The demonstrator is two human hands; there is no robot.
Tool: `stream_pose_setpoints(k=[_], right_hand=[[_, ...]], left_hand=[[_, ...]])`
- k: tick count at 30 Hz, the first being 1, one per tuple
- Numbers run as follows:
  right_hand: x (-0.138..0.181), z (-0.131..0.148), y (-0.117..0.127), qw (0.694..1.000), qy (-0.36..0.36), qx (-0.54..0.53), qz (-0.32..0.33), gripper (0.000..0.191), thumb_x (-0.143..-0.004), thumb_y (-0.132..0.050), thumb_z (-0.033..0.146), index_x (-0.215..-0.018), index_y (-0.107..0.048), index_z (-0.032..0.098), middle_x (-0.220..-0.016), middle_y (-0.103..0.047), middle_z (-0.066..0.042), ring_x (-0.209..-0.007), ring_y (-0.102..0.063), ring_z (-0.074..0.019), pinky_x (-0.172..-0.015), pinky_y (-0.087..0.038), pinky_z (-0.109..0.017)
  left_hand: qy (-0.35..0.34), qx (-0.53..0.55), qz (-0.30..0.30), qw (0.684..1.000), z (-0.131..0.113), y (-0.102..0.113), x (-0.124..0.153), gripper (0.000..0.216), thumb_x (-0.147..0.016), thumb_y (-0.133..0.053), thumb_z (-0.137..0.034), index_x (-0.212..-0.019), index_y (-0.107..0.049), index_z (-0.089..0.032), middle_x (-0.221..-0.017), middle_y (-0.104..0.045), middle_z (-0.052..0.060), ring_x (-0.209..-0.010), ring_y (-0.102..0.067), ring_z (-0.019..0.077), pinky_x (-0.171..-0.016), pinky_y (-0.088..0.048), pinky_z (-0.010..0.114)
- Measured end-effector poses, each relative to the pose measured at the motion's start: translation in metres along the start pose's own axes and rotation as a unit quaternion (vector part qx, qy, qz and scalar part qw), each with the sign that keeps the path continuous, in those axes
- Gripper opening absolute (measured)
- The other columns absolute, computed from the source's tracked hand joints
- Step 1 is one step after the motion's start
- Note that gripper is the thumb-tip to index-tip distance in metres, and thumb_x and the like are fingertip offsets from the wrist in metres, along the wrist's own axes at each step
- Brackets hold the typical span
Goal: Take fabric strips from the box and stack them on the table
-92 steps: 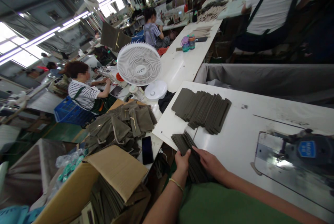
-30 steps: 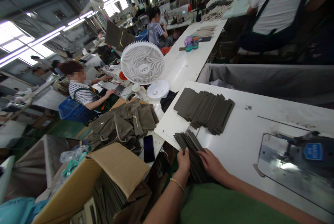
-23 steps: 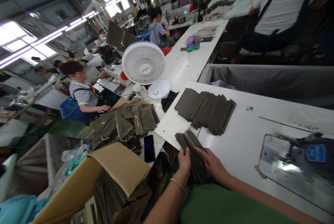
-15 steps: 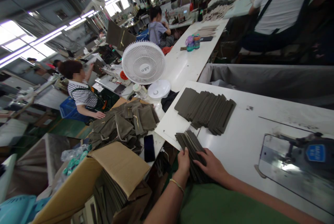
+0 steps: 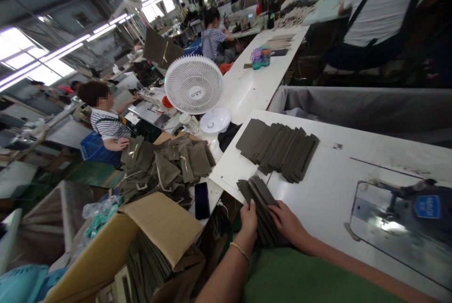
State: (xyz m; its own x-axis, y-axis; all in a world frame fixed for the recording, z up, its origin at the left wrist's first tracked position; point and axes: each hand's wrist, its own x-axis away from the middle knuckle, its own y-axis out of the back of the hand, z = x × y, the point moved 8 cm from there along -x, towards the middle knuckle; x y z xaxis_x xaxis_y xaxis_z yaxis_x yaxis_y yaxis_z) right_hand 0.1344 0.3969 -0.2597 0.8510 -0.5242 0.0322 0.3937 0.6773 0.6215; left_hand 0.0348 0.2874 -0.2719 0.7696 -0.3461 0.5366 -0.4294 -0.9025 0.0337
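A fanned stack of dark olive fabric pieces (image 5: 258, 197) rests at the near edge of the white sewing table (image 5: 328, 185). My left hand (image 5: 249, 220) grips the stack's left side, thumb on top. My right hand (image 5: 287, 223) lies on its right side, fingers curled over the top pieces. A larger spread row of the same pieces (image 5: 277, 145) lies further back on the table.
A sewing machine bed (image 5: 402, 211) is at right. At left are a white fan (image 5: 194, 85), a heap of olive bags (image 5: 165, 166), a black phone (image 5: 201, 200) and an open cardboard box (image 5: 141, 251). A person in a striped shirt (image 5: 106, 121) works beyond it.
My hands have stayed on the stack, the right fingers shifting slightly over the top pieces. The person in the striped shirt has reached toward the heap of olive bags.
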Motion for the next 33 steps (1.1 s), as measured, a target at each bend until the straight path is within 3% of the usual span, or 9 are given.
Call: stream_pose_setpoints(k=[4,8,11,15,19,23,33], right_hand=[[0.0,-0.001,-0.001,1.0,0.005,-0.006,-0.003,0.038,-0.086,-0.034,0.023,-0.111,-0.062,0.019,-0.104,-0.055,-0.011,-0.099,-0.055,-0.0207,-0.089,-0.047,-0.035],[0.001,0.002,0.001,1.0,0.013,-0.013,0.0,0.05,-0.085,-0.029,0.015,-0.13,-0.049,0.024,-0.114,-0.051,-0.009,-0.104,-0.053,-0.0179,-0.091,-0.046,-0.034],[0.002,0.005,0.002,1.0,0.012,-0.009,0.005,0.047,-0.081,-0.031,0.013,-0.116,-0.06,0.023,-0.121,-0.047,-0.009,-0.111,-0.049,-0.0195,-0.096,-0.043,-0.035],[0.002,0.011,0.004,1.0,-0.004,0.005,0.01,0.033,-0.085,-0.04,0.028,-0.103,-0.066,0.018,-0.12,-0.049,-0.012,-0.113,-0.048,-0.0238,-0.099,-0.04,-0.039],[0.003,0.016,0.008,0.999,-0.026,0.02,0.014,0.039,-0.081,-0.052,0.046,-0.106,-0.065,0.019,-0.123,-0.048,-0.014,-0.114,-0.048,-0.0274,-0.099,-0.04,-0.043],[0.003,0.019,0.01,0.999,-0.032,0.026,0.018,0.038,-0.078,-0.054,0.043,-0.105,-0.065,0.019,-0.123,-0.048,-0.014,-0.114,-0.047,-0.0276,-0.098,-0.041,-0.042],[-0.001,0.016,0.006,1.0,-0.008,0.013,0.023,0.036,-0.086,-0.035,0.026,-0.102,-0.065,0.016,-0.114,-0.052,-0.013,-0.107,-0.051,-0.0222,-0.095,-0.042,-0.036]], left_hand=[[0.008,0.012,0.006,1.0,-0.003,-0.002,0.004,0.054,-0.062,-0.065,-0.066,-0.072,-0.06,-0.013,-0.075,-0.063,0.009,-0.076,-0.059,0.0236,-0.069,-0.046,0.031],[0.019,0.039,0.02,0.999,-0.006,-0.007,0.007,0.058,-0.06,-0.063,-0.069,-0.073,-0.061,-0.012,-0.074,-0.063,0.01,-0.074,-0.06,0.024,-0.069,-0.047,0.033],[0.023,0.064,0.022,0.997,-0.008,-0.009,0.009,0.059,-0.062,-0.061,-0.069,-0.077,-0.061,-0.012,-0.079,-0.064,0.011,-0.077,-0.06,0.0244,-0.073,-0.048,0.034],[0.027,0.084,0.011,0.996,-0.01,-0.008,0.009,0.054,-0.065,-0.061,-0.062,-0.081,-0.061,-0.011,-0.086,-0.065,0.013,-0.083,-0.06,0.0246,-0.08,-0.047,0.034],[0.034,0.087,0.004,0.996,-0.012,-0.01,0.01,0.043,-0.069,-0.06,-0.052,-0.08,-0.062,-0.01,-0.086,-0.065,0.012,-0.084,-0.06,0.0234,-0.081,-0.046,0.033],[0.033,0.076,0.007,0.997,-0.014,-0.012,0.013,0.037,-0.072,-0.059,-0.049,-0.075,-0.062,-0.011,-0.077,-0.064,0.009,-0.077,-0.059,0.0216,-0.077,-0.046,0.032],[0.02,0.039,0.014,0.999,-0.013,-0.01,0.012,0.038,-0.071,-0.063,-0.051,-0.063,-0.053,-0.015,-0.055,-0.049,0.0,-0.051,-0.046,0.0129,-0.053,-0.038,0.026]])
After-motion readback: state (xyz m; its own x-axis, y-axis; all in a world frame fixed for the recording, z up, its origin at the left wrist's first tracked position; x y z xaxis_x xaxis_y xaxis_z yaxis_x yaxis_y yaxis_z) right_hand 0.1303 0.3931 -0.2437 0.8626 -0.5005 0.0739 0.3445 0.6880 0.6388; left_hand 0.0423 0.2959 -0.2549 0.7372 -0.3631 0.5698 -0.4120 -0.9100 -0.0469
